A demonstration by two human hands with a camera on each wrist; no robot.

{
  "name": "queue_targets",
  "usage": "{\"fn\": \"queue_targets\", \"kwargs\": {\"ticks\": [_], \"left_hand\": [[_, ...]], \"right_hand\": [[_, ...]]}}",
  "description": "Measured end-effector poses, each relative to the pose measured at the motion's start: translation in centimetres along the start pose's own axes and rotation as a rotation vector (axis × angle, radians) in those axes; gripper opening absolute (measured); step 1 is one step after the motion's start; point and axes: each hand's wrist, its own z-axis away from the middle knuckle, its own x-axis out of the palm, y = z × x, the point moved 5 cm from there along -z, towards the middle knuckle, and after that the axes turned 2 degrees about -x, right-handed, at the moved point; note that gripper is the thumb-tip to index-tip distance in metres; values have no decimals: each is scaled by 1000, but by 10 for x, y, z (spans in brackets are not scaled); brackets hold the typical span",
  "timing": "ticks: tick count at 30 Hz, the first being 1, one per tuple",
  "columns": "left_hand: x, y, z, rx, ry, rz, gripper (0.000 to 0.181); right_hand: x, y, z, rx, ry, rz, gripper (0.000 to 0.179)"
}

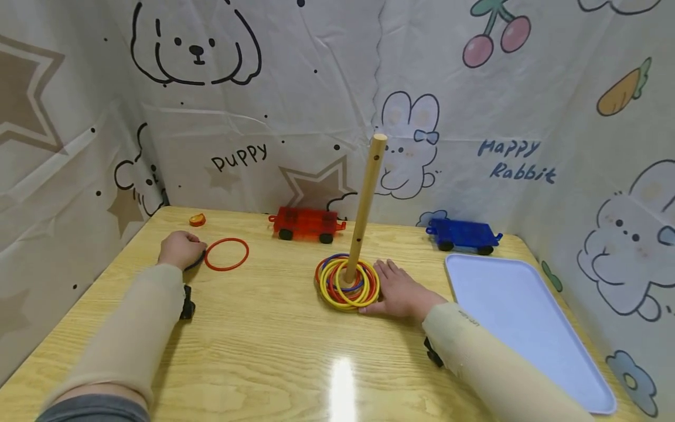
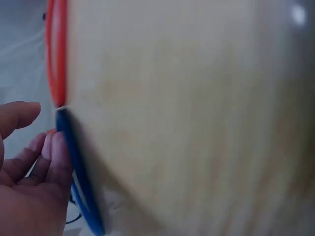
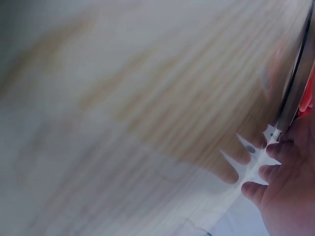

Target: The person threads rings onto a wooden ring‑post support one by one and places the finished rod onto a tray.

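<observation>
In the head view, my left hand (image 1: 181, 249) is at the far left, over a blue ring (image 1: 196, 262) that it partly hides. The left wrist view shows the fingertips touching the blue ring, while the thumb stands apart from it. Just right of it, a red ring (image 1: 227, 239) lies on the wooden table. A wooden pole (image 1: 366, 205) stands upright near the middle, with yellow, red and blue rings (image 1: 345, 307) piled around its foot. My right hand (image 1: 399, 291) rests beside this pile with spread fingers, the thumb at the rings' edge.
A red toy wagon (image 1: 308, 224) stands behind the pole, and a blue toy wagon (image 1: 464, 233) is at the back right. A pale blue tray (image 1: 527, 328) lies along the right side. One small orange-red piece (image 1: 197, 220) sits at the back left. Printed cloth surrounds the table.
</observation>
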Motion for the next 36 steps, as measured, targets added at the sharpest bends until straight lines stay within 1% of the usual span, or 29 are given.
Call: {"fn": "queue_targets", "kwargs": {"ticks": [2, 6, 10, 14, 16, 18, 19, 23, 26, 31, 34, 36], "left_hand": [[3, 0, 1, 13, 6, -52, 29], [9, 6, 2, 28, -34, -75, 24], [10, 13, 2, 60, -49, -141, 20], [10, 13, 0, 94, -68, -177, 25], [9, 10, -2, 100, -77, -167, 25], [8, 5, -4, 77, -96, -110, 23], [8, 2, -4, 58, -110, -63, 24], [6, -9, -5, -46, -187, 165, 38], [2, -15, -5, -94, -229, 284, 42], [-1, -17, -1, -134, -263, 404, 45], [-1, -15, 2, -137, -283, 493, 47], [-3, -12, 3, -121, -299, 543, 48]], "right_hand": [[-1, 0, 0, -6, 2, -3, 114], [-1, 0, 0, -7, 3, -8, 115], [-1, 1, -1, -3, 4, -7, 115], [-1, 1, -2, 1, 1, -7, 116], [-1, 1, -2, 0, 0, -9, 116], [0, 1, -2, 0, -3, -7, 116], [0, 1, -2, -1, 0, -11, 116], [0, 2, -2, 1, 5, -5, 116], [0, 2, -3, -2, 9, -5, 116], [0, 2, -3, 0, 4, -4, 116], [0, 2, -3, 5, 0, -5, 116], [0, 2, -3, 9, -4, -6, 116]]}}
